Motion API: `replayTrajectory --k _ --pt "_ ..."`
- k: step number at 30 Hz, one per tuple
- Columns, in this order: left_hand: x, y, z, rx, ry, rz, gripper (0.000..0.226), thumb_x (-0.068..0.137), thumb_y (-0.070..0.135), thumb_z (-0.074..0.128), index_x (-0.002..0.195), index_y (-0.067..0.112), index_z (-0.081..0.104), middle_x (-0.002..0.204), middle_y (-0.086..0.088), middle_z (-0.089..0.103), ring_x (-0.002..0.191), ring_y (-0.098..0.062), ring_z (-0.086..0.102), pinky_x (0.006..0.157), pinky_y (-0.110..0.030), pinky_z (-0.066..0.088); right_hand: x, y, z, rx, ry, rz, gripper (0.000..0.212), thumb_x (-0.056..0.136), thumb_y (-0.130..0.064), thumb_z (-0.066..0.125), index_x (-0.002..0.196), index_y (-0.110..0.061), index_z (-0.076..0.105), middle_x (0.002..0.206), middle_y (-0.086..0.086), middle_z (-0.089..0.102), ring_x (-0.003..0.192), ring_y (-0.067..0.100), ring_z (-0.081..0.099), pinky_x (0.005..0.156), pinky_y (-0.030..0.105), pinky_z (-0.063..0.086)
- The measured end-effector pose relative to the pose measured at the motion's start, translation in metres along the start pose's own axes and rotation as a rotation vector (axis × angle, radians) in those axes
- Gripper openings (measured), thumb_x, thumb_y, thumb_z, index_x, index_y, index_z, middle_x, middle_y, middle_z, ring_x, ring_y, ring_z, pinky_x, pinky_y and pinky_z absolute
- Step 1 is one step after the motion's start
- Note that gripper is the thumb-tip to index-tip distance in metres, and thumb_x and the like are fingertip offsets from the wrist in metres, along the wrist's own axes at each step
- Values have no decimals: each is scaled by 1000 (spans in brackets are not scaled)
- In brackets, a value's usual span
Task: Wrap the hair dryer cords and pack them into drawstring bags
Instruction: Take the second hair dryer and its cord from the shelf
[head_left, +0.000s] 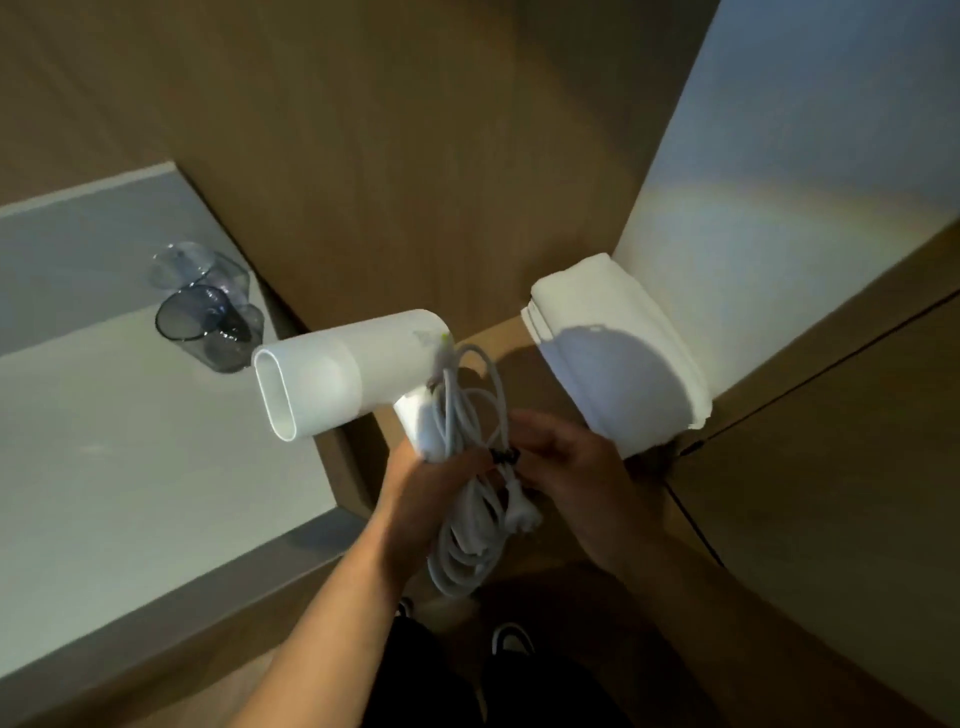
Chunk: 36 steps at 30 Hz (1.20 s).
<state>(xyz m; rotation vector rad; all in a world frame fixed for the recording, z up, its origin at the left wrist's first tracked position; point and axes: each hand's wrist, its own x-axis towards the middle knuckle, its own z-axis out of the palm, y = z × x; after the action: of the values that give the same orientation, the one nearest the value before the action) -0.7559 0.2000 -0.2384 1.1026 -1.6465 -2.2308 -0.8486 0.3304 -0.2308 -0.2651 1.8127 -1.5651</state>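
Securing stage is being reached — the cord (470, 457) is already being held looped against the handle of the white hair dryer (353, 364), mid-air between counter (130, 467) and folded towels (618, 353). Handle and loops are being gripped by the left hand (415, 499); a small dark tie (503, 457) on the bundle is being pinched by the right hand (576, 478), fingers curled. Bagging is still pending — no drawstring bag is being shown. Two tumblers (208, 317) are sitting on the counter.
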Motion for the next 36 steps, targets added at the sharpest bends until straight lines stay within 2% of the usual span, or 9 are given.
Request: replayTrajectory --k 6,11,16,22,25,28,32,34,36 --pt "-35 -30 11 -137 171 14 53 66 19 81 117 18 67 107 -6 74 102 -26 70 91 -47 54 -13 13 -4 50 -43 41 42 80 7 68 114 -17 64 91 -5 76 88 11 72 74 28 58" --pt "-70 -46 6 -294 256 74 54 72 27 81 122 15 64 116 -13 70 110 -33 66 100 -55 47 -27 25 9 229 -178 224 51 74 -4 75 120 -17 59 104 7 74 95 25 71 85 44 56" --pt "-103 -59 -19 -456 399 92 59 68 25 81 123 11 64 118 -17 68 112 -37 64 103 -59 43 -36 30 43 337 -386 401 63 65 -9 73 126 -11 55 115 16 68 94 26 71 71 35 57" --pt "-151 -76 -66 -623 551 148 49 82 14 76 127 6 59 121 -23 65 114 -39 62 103 -57 44 -51 36 106 73 -584 463 66 66 -10 77 128 -14 53 115 13 65 105 28 65 89 41 54" --pt "-178 -85 -92 -678 635 132 49 71 17 79 115 3 62 105 -22 70 90 -31 70 81 -42 57 -67 38 142 -145 -716 422 83 52 -24 81 129 -18 51 113 6 67 104 25 65 97 48 50" --pt "-207 -106 -125 -722 642 123 46 67 19 72 107 -2 63 87 -21 70 74 -30 70 62 -36 57 -87 43 181 -273 -805 391 86 50 -27 81 129 -18 50 119 8 62 105 24 64 81 37 54" --pt "-247 -129 -177 -732 684 133 42 68 12 74 106 -1 63 86 -17 71 76 -27 71 63 -33 56 -121 63 241 -407 -872 415 114 24 -50 91 127 -21 50 120 12 63 101 22 62 70 33 50" --pt "-268 -139 -205 -794 683 98 55 68 14 78 116 -3 60 94 -20 71 80 -29 71 67 -36 56 -138 73 271 -470 -923 442 120 24 -56 92 131 -22 50 119 6 65 108 21 62 79 38 54" --pt "-291 -149 -233 -894 651 45 68 65 17 83 123 -5 57 101 -25 69 84 -34 70 70 -40 56 -157 81 301 -512 -966 463 110 38 -49 92 136 -23 48 121 2 66 112 21 61 94 47 51"
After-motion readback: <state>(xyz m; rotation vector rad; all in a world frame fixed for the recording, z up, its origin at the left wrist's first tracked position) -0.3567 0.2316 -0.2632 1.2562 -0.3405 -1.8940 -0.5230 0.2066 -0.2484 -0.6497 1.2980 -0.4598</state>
